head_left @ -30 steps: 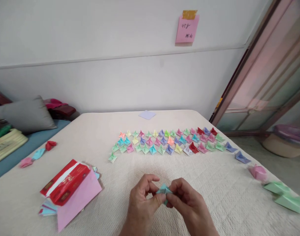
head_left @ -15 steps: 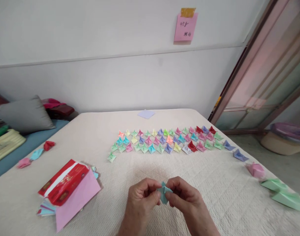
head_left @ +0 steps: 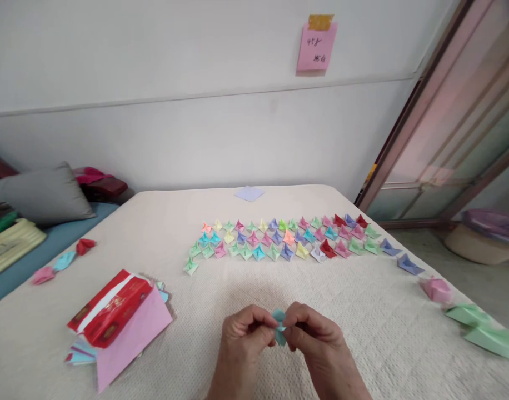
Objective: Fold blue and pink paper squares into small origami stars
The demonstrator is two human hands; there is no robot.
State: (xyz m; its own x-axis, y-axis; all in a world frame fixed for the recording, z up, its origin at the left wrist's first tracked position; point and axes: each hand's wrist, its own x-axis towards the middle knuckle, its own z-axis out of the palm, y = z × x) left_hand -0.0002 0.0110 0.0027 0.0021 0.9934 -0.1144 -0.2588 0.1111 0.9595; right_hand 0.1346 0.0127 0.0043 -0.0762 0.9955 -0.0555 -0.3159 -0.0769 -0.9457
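Observation:
A small piece of folded light-blue paper [head_left: 280, 318] is held up between my two hands, over the near part of the quilted cloth. My left hand [head_left: 246, 340] pinches its left side between thumb and forefinger. From the right, my right hand [head_left: 315, 336] grips the other side the same way. Fingertips cover much of the paper, so its exact folds are hard to make out. Beyond my hands, several small folded paper boats [head_left: 258, 253] in many colours stand in rows.
To the left lie a red packet [head_left: 113, 308] and a pink paper sheet [head_left: 133, 341] on a stack of papers. Larger folded papers [head_left: 483, 328] line the right edge. A lilac sheet [head_left: 249, 193] lies at the back. A pink note [head_left: 317, 47] hangs on the wall.
My fingers have closed in over the light-blue paper, and its side points that showed before are now covered. Both hands stay in nearly the same place.

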